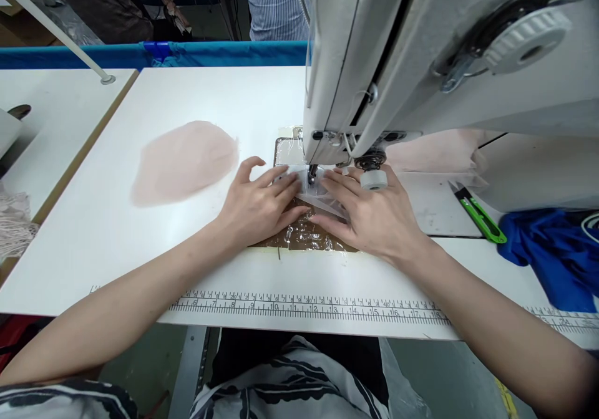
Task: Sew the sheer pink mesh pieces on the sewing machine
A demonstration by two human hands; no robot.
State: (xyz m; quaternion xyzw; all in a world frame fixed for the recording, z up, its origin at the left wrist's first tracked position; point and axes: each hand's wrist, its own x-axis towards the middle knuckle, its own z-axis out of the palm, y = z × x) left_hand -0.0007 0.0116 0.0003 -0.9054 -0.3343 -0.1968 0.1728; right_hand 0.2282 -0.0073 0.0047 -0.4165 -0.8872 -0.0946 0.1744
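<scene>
A small piece of thin whitish fabric (327, 203) lies under the presser foot (312, 173) of a sewing machine (355, 63). My left hand (262, 201) rests flat on the left of this piece, fingers stretched toward the foot. On its right side my right hand (369, 210) lies with fingers spread, partly behind a white knob of the machine. Beneath both palms is a brown, shiny taped patch (304, 232) on the table. A pale pink fabric piece (187, 163) lies apart, left of my left hand.
Right of the machine needle lie more pink fabric (435, 151), a green thread snipper or cutter (482, 216) and a blue cloth (552, 250). A printed ruler (304, 307) runs along the table's front edge. White threads (16, 222) hang at left. A person in a striped garment (276, 4) is beyond.
</scene>
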